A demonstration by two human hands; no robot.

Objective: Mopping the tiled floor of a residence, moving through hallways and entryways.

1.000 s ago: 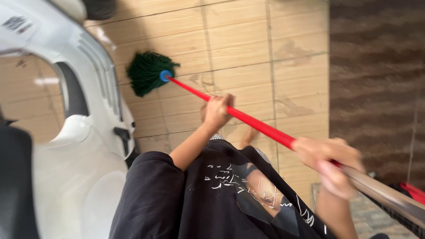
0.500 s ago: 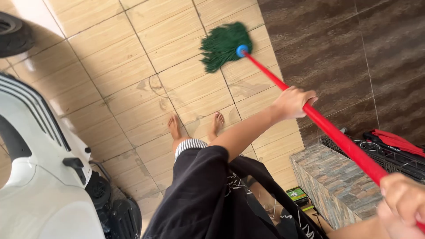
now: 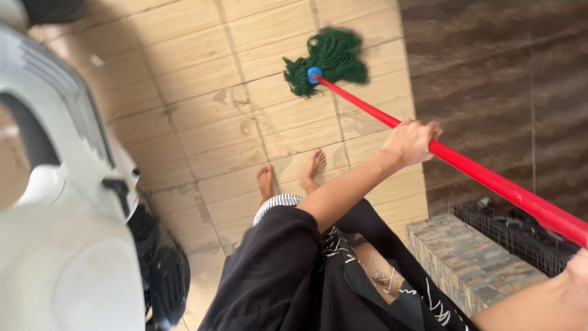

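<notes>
The left hand (image 3: 409, 142) has its fingers (image 3: 429, 132) clenched round the long red mop handle (image 3: 490, 179), which runs through the fist from the lower right up to a blue collar and the dark green string mop head (image 3: 331, 58) lying on the beige wood-look floor tiles (image 3: 202, 122), ahead of two bare feet. The right hand (image 3: 579, 276) sits at the frame's lower right edge just under the handle, mostly cut off, so I cannot tell its grip. A white scooter body (image 3: 61, 202) stands to the left.
</notes>
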